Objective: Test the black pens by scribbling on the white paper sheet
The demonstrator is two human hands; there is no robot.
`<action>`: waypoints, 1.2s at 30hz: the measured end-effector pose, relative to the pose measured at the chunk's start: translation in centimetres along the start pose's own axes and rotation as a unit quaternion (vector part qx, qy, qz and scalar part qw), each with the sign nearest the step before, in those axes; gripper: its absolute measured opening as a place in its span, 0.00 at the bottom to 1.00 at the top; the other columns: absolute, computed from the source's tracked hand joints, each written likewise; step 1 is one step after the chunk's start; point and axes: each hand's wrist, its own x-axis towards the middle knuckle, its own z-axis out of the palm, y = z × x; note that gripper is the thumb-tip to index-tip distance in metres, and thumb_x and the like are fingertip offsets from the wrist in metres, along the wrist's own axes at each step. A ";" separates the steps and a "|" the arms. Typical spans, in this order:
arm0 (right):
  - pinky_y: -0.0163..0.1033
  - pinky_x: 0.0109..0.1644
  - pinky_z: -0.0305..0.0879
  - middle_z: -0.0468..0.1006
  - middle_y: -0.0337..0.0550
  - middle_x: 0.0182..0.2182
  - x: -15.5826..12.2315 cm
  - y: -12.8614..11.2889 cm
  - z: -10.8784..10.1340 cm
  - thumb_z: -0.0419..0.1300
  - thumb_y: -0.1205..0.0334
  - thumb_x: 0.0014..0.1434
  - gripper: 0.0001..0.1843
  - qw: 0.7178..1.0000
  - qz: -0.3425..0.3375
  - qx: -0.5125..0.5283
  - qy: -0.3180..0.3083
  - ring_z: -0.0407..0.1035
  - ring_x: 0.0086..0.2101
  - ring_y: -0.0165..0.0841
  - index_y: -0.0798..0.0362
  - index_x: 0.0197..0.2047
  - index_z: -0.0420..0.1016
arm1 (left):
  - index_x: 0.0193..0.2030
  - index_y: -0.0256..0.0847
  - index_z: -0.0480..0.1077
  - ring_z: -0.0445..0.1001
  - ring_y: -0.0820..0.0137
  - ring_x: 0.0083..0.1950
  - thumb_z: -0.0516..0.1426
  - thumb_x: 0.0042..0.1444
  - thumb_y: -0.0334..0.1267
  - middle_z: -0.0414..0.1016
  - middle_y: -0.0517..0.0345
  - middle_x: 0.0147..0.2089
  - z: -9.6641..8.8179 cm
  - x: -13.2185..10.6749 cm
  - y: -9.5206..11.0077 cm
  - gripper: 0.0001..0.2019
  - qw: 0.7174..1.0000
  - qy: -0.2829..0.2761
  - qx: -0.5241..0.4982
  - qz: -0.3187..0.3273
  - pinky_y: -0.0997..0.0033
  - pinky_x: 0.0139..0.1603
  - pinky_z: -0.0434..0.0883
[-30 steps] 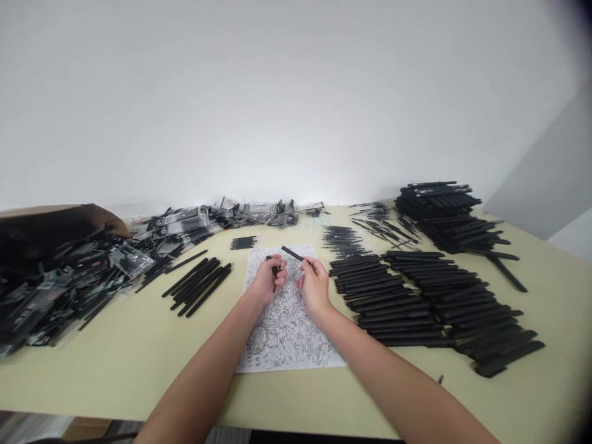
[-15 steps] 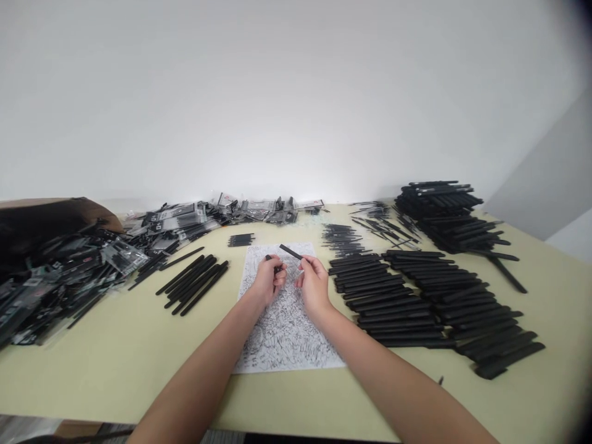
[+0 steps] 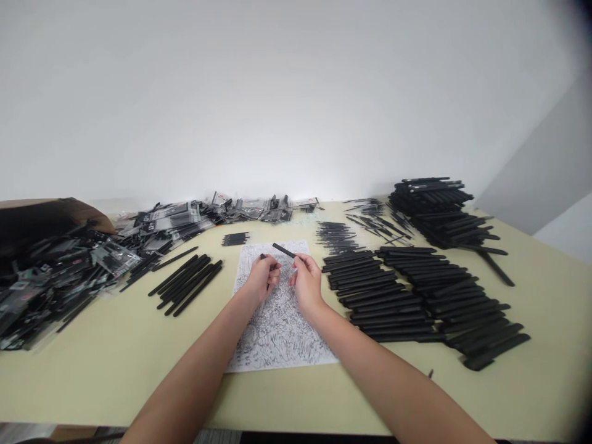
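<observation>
My left hand [image 3: 261, 277] is closed round a dark pen part [image 3: 263, 256]; only its tip shows above the fingers. My right hand [image 3: 307, 285] pinches a black pen barrel or cap [image 3: 283, 250] between thumb and fingers, its free end slanting up to the left. The two hands are a little apart, over a white sheet [image 3: 280, 351] covered in dense black scribbles. Left of the sheet lies a small group of thick black pens [image 3: 187, 283]. Right of it, black pens [image 3: 379, 299] lie in long rows beside thin refills [image 3: 337, 237].
A heap of plastic-wrapped packets [image 3: 74, 277] spills from a cardboard box [image 3: 87, 213] at the left. More packets [image 3: 252, 209] line the wall. A tall stack of black pens [image 3: 430, 197] stands at the back right. Short dark sticks [image 3: 235, 238] lie behind the sheet.
The view has shifted slightly, so the table contents appear a bit further left. Both hands keep their grip and almost the same pose over the sheet.
</observation>
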 end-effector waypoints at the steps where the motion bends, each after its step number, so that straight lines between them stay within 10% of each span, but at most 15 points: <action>1: 0.33 0.17 0.52 0.67 0.29 0.23 0.0 0.0 0.0 0.62 0.51 0.47 0.16 1.000 0.001 0.001 0.001 0.55 0.13 0.21 0.52 0.36 0.70 | 0.27 0.41 0.52 0.46 0.87 0.14 0.56 0.38 0.23 0.62 0.66 0.20 0.0 0.0 0.0 0.16 1.000 0.002 0.002 0.001 0.84 0.15 0.37; 36: 0.32 0.17 0.52 0.68 0.30 0.23 0.1 0.1 -0.1 0.62 0.50 0.47 0.16 1.000 0.005 -0.009 -0.010 0.56 0.14 0.22 0.52 0.35 0.70 | 0.30 0.42 0.52 0.47 0.87 0.13 0.58 0.46 0.24 0.59 0.69 0.21 0.5 -0.1 -0.2 0.16 0.999 0.045 0.007 0.029 0.83 0.15 0.39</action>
